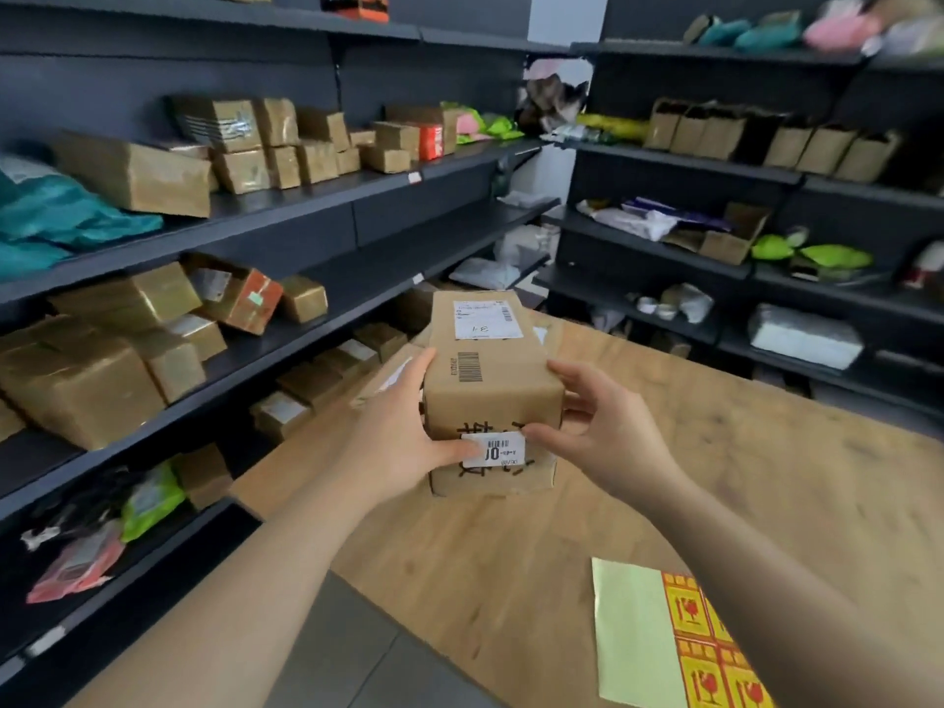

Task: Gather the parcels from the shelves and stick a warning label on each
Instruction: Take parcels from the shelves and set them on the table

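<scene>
Both flanks of the box (pixel 490 380) are taken: the left hand (pixel 403 426) clamps one side, the right hand (pixel 608 421) the other. It's tight on the left, with another parcel (pixel 388 373) just behind that hand and the left shelves (pixel 286 232) crowded with cartons (pixel 133 176) right up to their front edges. To the right, bare bench (pixel 766 477) runs wide toward the back shelves (pixel 679 163). At the near right, the label sheet (pixel 659 641) lies flat under the right forearm. A grey strip of floor (pixel 352 651) separates the bench and the left shelves.

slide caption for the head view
Left hand and right hand hold a parcel at the wooden table, label sheet nearby.
</scene>
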Demonstrator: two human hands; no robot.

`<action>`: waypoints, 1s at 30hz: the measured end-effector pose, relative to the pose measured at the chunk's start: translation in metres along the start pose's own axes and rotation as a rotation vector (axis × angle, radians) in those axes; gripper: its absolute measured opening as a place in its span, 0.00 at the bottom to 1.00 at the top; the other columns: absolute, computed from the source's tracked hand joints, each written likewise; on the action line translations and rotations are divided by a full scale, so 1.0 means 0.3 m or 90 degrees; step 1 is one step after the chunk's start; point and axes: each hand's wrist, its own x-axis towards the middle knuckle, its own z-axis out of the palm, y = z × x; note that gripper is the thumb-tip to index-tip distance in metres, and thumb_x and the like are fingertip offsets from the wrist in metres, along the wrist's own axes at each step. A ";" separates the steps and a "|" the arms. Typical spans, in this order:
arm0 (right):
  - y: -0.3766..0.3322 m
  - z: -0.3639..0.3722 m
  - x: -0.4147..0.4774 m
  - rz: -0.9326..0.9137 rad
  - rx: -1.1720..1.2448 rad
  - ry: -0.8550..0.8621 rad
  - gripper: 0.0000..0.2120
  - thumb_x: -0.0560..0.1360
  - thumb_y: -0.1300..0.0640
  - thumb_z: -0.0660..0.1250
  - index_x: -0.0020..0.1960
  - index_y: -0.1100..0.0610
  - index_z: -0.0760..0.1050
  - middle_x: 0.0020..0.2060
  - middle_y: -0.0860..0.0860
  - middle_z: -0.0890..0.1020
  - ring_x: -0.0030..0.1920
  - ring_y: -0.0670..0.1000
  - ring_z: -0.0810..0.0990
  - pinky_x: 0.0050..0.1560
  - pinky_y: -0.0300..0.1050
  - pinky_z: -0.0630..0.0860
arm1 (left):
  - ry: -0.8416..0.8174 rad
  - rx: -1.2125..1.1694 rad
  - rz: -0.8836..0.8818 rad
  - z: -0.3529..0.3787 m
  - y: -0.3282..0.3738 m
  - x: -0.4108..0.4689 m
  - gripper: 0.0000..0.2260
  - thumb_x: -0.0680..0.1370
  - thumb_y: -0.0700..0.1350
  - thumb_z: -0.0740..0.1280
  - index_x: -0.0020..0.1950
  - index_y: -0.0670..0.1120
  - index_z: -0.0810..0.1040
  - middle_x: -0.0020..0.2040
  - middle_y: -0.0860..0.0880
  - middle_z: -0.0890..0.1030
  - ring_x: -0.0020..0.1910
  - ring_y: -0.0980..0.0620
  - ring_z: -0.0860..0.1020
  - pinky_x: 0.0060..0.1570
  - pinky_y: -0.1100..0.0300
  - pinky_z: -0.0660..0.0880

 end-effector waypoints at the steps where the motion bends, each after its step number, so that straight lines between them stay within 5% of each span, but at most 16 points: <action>1: 0.014 -0.011 0.023 0.009 -0.006 0.015 0.35 0.66 0.51 0.78 0.69 0.48 0.68 0.56 0.39 0.79 0.53 0.40 0.79 0.56 0.41 0.78 | -0.013 0.003 0.011 0.012 0.008 0.046 0.51 0.63 0.54 0.79 0.77 0.57 0.50 0.72 0.58 0.67 0.67 0.55 0.68 0.62 0.58 0.69; 6: 0.101 -0.066 0.127 0.072 -0.031 0.068 0.35 0.67 0.52 0.77 0.70 0.49 0.67 0.58 0.41 0.79 0.54 0.40 0.79 0.56 0.42 0.78 | -0.115 -0.003 0.053 0.084 0.041 0.272 0.49 0.69 0.51 0.76 0.78 0.57 0.45 0.68 0.61 0.68 0.55 0.61 0.69 0.52 0.67 0.67; 14: 0.311 -0.146 0.229 0.174 -0.053 0.124 0.34 0.67 0.52 0.77 0.69 0.49 0.68 0.54 0.39 0.78 0.52 0.41 0.79 0.54 0.42 0.79 | -0.253 -0.039 0.074 0.293 0.073 0.571 0.48 0.68 0.46 0.77 0.78 0.57 0.49 0.69 0.57 0.69 0.60 0.56 0.74 0.58 0.60 0.74; 30: 0.837 -0.141 0.500 0.278 -0.066 0.043 0.31 0.70 0.54 0.75 0.69 0.50 0.65 0.60 0.45 0.78 0.58 0.44 0.77 0.55 0.39 0.77 | -0.224 0.052 -0.007 0.773 -0.015 0.932 0.44 0.69 0.45 0.76 0.77 0.54 0.52 0.71 0.54 0.69 0.65 0.51 0.72 0.63 0.56 0.70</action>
